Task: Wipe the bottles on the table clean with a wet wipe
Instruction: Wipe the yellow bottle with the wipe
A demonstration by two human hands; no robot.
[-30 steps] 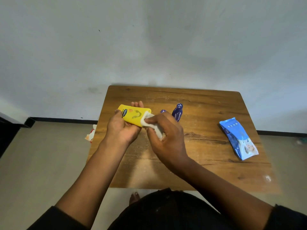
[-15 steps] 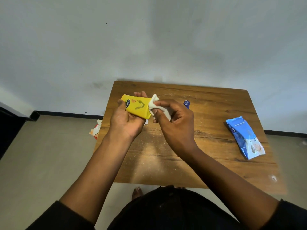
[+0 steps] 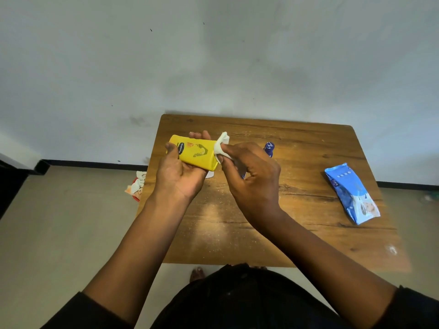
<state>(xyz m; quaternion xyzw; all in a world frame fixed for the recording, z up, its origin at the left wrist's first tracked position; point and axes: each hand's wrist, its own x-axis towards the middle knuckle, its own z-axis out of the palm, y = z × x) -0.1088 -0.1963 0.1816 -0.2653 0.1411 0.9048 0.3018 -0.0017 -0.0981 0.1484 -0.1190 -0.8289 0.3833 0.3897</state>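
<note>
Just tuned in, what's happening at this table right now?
A person is cleaning a yellow bottle held above the wooden table. The left hand grips the bottle on its side, label up, while the right hand pinches a white wet wipe against its right end. A blue bottle stands on the table behind the right hand, partly hidden by it. The blue wipes pack lies on the table's right side, untouched.

The yellow bottle (image 3: 194,151) I hold in my left hand (image 3: 178,175), centre-left of frame, bears a dark oval label reading "Vaseline". Blue wipes pack (image 3: 350,193), right of frame — print too small to read. Blue bottle (image 3: 268,148), centre — illegible.
</note>
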